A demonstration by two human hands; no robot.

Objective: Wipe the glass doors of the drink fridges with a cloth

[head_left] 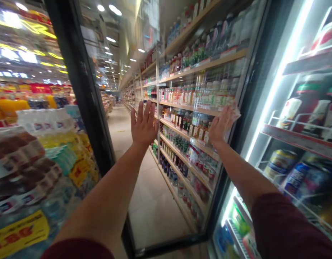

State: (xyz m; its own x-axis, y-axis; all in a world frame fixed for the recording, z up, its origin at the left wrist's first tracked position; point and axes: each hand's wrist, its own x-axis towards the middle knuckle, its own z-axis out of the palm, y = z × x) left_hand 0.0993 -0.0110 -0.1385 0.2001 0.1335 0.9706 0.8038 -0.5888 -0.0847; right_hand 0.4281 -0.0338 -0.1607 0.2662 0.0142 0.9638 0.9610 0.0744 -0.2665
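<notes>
The left hand (144, 124), fingers spread upward, faces the tall black-framed glass door (82, 86), long axis upright. Near its right edge, the right hand (220, 124) covers a thin pale cloth (235, 110) pointing up-right; whether its blurred fingers clamp, I cannot tell. Wooden shelves (203, 67) stand beyond.

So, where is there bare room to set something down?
Bare floor shows in the glass door, left of the bottle shelves. Crowded: those shelves, the lit cooler at right and the stacked drink packs at left.

Bottles (217, 35) on wooden shelves (237, 55)
</notes>
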